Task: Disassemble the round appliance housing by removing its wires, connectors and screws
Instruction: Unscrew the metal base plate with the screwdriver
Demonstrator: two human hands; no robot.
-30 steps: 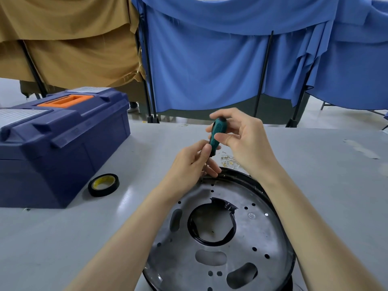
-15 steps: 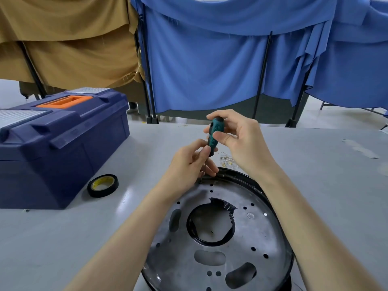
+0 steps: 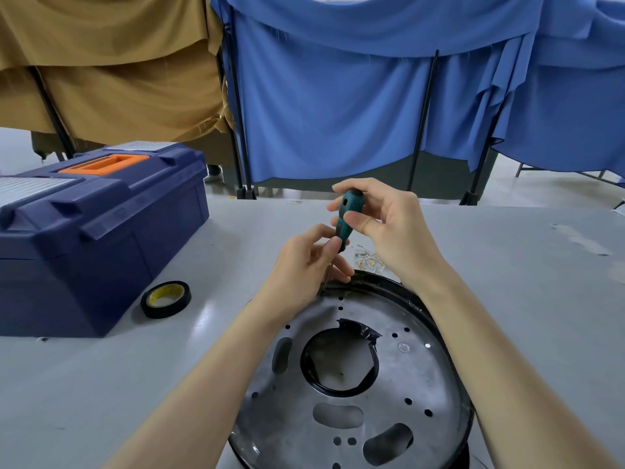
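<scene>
The right hand (image 3: 389,228) curls its fingers round the green-handled screwdriver (image 3: 345,220). The left hand (image 3: 304,265) pinches its thin metal shaft over the round grey metal housing (image 3: 422,384).

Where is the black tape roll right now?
In the head view, the tape roll lies flat on the table, left of the round housing, beside the blue toolbox.
</scene>
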